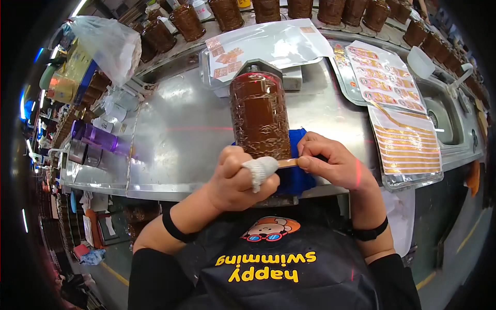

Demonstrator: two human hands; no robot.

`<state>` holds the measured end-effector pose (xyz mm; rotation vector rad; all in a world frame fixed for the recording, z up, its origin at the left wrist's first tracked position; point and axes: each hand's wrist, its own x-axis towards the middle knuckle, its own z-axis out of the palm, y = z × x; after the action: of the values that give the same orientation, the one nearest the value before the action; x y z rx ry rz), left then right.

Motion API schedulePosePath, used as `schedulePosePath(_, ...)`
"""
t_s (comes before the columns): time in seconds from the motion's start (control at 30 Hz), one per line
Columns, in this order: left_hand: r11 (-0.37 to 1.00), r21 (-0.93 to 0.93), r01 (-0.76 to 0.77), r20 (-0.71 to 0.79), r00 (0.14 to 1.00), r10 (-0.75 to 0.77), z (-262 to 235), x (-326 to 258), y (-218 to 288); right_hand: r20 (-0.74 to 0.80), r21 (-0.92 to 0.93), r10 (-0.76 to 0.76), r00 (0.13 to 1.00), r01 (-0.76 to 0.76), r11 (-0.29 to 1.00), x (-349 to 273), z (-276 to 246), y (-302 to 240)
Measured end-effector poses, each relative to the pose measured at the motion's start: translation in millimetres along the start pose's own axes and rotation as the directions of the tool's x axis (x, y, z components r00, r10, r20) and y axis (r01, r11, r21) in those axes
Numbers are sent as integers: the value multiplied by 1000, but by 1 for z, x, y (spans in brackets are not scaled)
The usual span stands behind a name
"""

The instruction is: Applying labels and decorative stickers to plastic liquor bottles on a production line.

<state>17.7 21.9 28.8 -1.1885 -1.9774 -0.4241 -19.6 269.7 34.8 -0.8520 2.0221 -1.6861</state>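
A dark brown bottle [261, 116] with an embossed surface lies in front of me, its neck toward a dark angular holder [274, 68] and its base toward me. Beneath its near end is a blue cloth [299, 182]. A narrow gold strip [288, 163] stretches between my hands along the bottle's base. My left hand [240, 174] is closed at the strip's left end, one finger wrapped in a white cloth finger cover [260, 169]. Thumb and fingers of my right hand [330, 161] pinch the strip's other end. Something dark beside those fingers is mostly hidden.
Sticker sheets [387, 77] and a sheet of gold strips [408, 139] lie at right, near a sink [443, 118]. Behind the holder lies another label sheet [274, 44]. Several brown bottles [226, 14] line the back. A purple bottle [95, 137] is at left.
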Motion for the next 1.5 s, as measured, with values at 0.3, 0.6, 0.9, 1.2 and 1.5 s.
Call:
schedulePosePath(0.3, 999, 31, 42, 23, 999, -43, 6, 4, 5, 5, -47, -17, 1000, 17, 999, 2, 1, 4)
schedulePosePath(0.6, 998, 17, 55, -10, 998, -55, 0, -2, 2, -10, -58, -8, 1000, 7, 998, 2, 2, 2)
schedulePosePath(0.9, 997, 24, -75, 65, 995, 74, 10, 12, 0, -19, -81, -21, 1000, 20, 997, 3, 3, 3)
schedulePosePath(1.2, 992, 93, 88, 10, 996, -89, -5, -4, 8, -68, -194, -145, 987, 130, 972, 0, 12, 3)
schedulePosePath(1.5, 704, -279, 653, 52, 742, -668, -6, 23, 25, -118, -286, -182, 976, 142, 948, 2, 18, 6)
